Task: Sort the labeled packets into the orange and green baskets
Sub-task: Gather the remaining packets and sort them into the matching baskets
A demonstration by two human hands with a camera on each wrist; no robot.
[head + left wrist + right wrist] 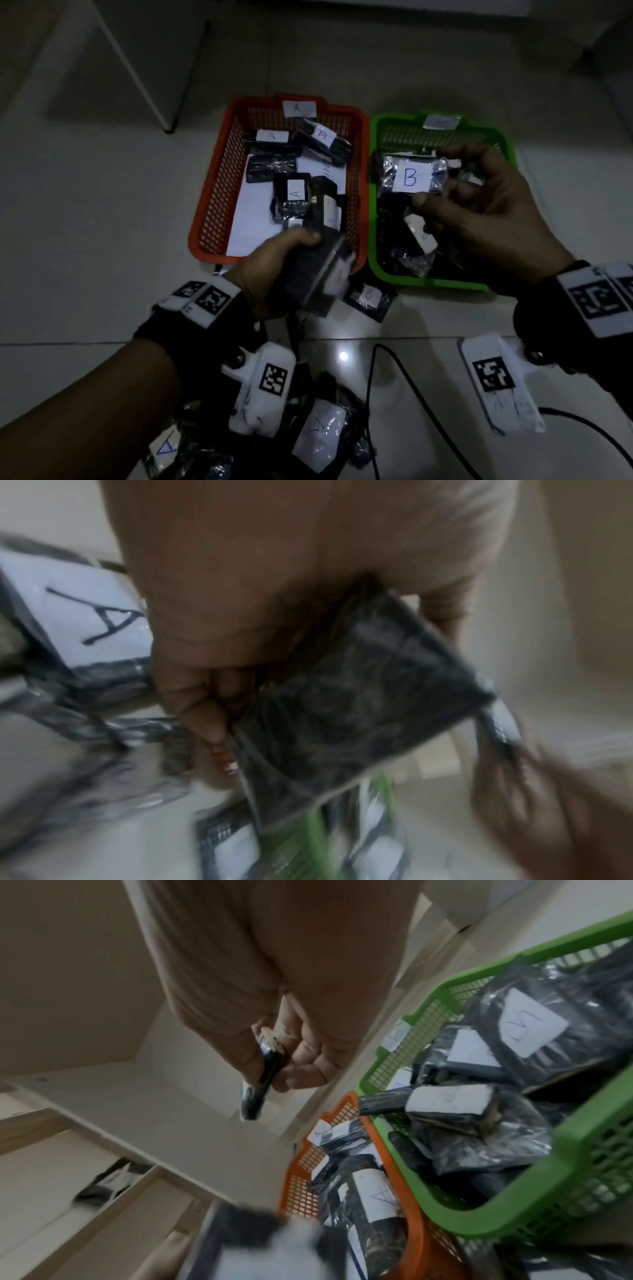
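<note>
The orange basket (pixel 209 209) on the left holds several black packets labelled A. Beside it, the green basket (pixel 375 253) holds several dark packets. My right hand (pixel 479 209) pinches a black packet labelled B (pixel 411 176) above the green basket; in the right wrist view this packet (pixel 262 1069) shows edge-on between thumb and fingers. My left hand (pixel 274 270) grips a dark packet (pixel 322 274) over the near right corner of the orange basket; its label is blurred. The left wrist view shows that packet (pixel 359 710) held in curled fingers.
A packet labelled B (pixel 370 296) lies on the floor in front of the two baskets. More packets, some labelled A (pixel 322 428), are piled near my left forearm. A black cable (pixel 404 377) runs over the tiled floor. A white furniture leg (pixel 137 68) stands at the back left.
</note>
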